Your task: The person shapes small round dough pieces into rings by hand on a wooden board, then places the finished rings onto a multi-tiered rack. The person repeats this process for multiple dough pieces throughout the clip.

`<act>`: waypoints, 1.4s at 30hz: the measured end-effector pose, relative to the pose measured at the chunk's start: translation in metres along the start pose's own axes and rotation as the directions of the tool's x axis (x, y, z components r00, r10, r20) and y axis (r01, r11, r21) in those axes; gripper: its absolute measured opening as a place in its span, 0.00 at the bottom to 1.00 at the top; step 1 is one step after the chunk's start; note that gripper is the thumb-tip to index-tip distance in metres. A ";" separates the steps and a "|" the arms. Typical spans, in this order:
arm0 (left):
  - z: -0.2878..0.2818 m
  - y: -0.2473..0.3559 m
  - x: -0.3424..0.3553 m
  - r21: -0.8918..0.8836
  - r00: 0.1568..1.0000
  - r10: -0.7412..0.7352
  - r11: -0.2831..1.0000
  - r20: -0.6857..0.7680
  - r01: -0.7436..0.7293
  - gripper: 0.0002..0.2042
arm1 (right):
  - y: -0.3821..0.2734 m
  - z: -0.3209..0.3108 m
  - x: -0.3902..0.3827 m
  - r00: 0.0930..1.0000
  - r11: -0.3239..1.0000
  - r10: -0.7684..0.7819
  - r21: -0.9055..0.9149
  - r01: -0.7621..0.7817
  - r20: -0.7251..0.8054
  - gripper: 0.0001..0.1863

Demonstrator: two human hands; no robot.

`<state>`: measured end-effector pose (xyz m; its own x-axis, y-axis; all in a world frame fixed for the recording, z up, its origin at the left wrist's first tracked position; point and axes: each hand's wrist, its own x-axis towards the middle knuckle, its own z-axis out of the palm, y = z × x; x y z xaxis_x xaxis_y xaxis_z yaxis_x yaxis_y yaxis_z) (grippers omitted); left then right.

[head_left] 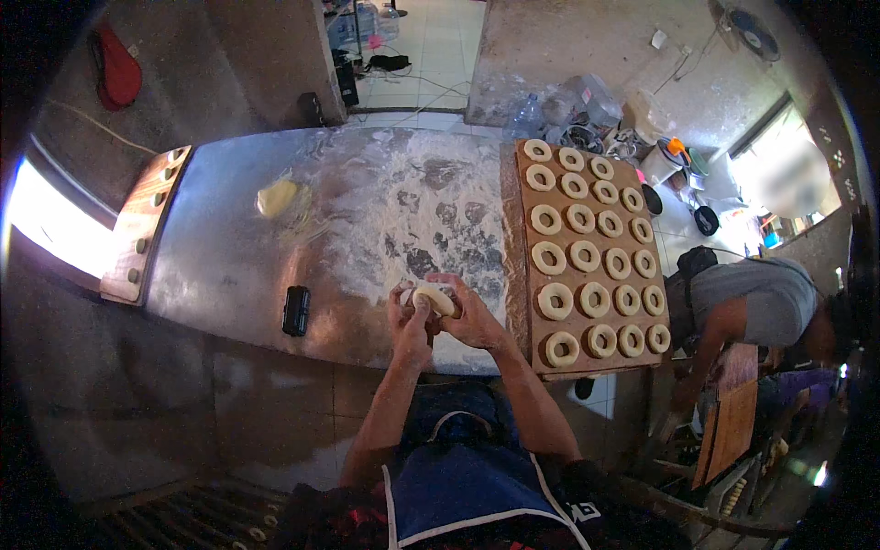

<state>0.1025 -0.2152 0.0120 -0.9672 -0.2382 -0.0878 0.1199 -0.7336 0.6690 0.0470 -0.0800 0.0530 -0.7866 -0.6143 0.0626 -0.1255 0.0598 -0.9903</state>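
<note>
Over the near edge of the floured table, a pale piece of dough, apparently a ring, is held between my two hands. My left hand is closed around its left side, with the thumb pressed on top. On the other side, my right hand curls its fingers around the dough. The fingers partly cover it, so its full shape is hidden. To the right lies a brown board bearing several rows of dough rings.
White flour coats the middle of the metal table. A yellowish dough lump and a black case-like object rest farther left. A wooden board with knobs lines the left end. Another person bends over at the right.
</note>
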 end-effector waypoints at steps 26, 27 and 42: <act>0.007 -0.110 0.074 0.522 0.996 -0.050 0.853 0.076 0.003 0.25 | 0.027 -0.063 -0.026 0.951 0.945 0.177 -0.228 -0.236 -0.254 0.29; 0.009 -0.119 0.075 0.354 0.998 -0.042 0.934 -0.052 0.058 0.26 | 0.029 -0.070 -0.027 0.965 0.979 0.167 -0.082 -0.187 -0.204 0.27; 0.127 -0.163 0.103 0.448 0.996 0.059 0.894 -0.065 -0.024 0.28 | 0.053 -0.168 -0.031 0.817 0.969 0.146 -0.087 -0.232 -0.558 0.23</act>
<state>-0.0447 -0.0393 -0.0117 -0.9420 -0.3216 -0.0959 0.0296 -0.3645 0.9307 -0.0371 0.0741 0.0192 -0.9983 -0.0538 -0.0241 0.0088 0.2689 -0.9631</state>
